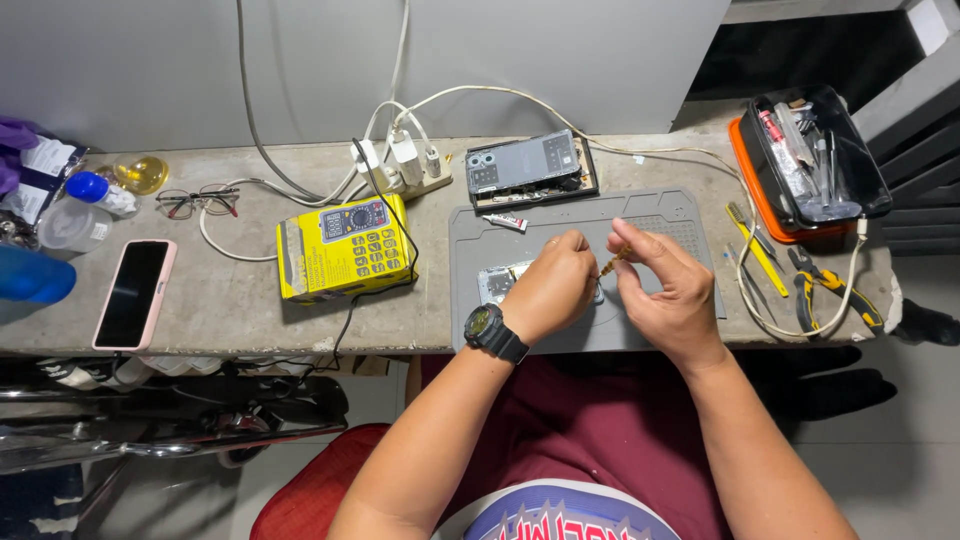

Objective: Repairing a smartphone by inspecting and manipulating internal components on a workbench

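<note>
Over the grey work mat (560, 225) at centre frame, both hands meet around a small yellow-handled screwdriver (614, 262).

Right hand (672, 290) pinches the tool between thumb and fingertips, closed on it; left hand (548, 288), with a black wristwatch (486, 328), is curled shut near the tip, though whether it holds anything is hidden. An opened phone (497, 281) lies on the mat just below the left hand. Judging by this, a fine fastening step is underway; steady tip alignment matters next.
</note>
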